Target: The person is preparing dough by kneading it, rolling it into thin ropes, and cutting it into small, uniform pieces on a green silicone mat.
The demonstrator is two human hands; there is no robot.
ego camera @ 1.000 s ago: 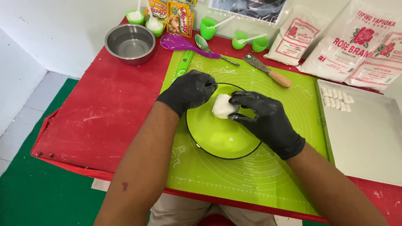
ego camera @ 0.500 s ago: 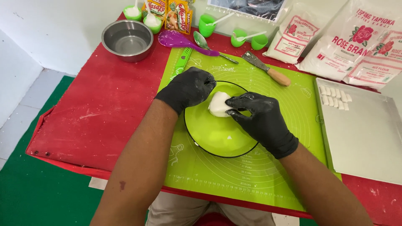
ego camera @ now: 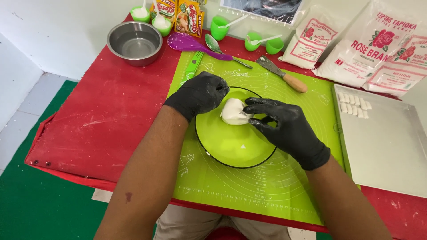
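Reaching in from both sides, we bring our black-gloved hands together over the green plate, forearms angled inward. Our left hand is curled into a loose fist against the left side of the dough lump, fingers pressed together. Our right hand has its fingers spread and bent, the fingertips touching the lump's right side. The dough is white, smooth and rounded with a few creases, and sits on the far part of the plate, which lies on the green silicone mat. We count one steel bowl, one purple spoon, one wooden-handled scraper, three flour bags, five small green cups, and one metal tray with two short rows of white dough pieces
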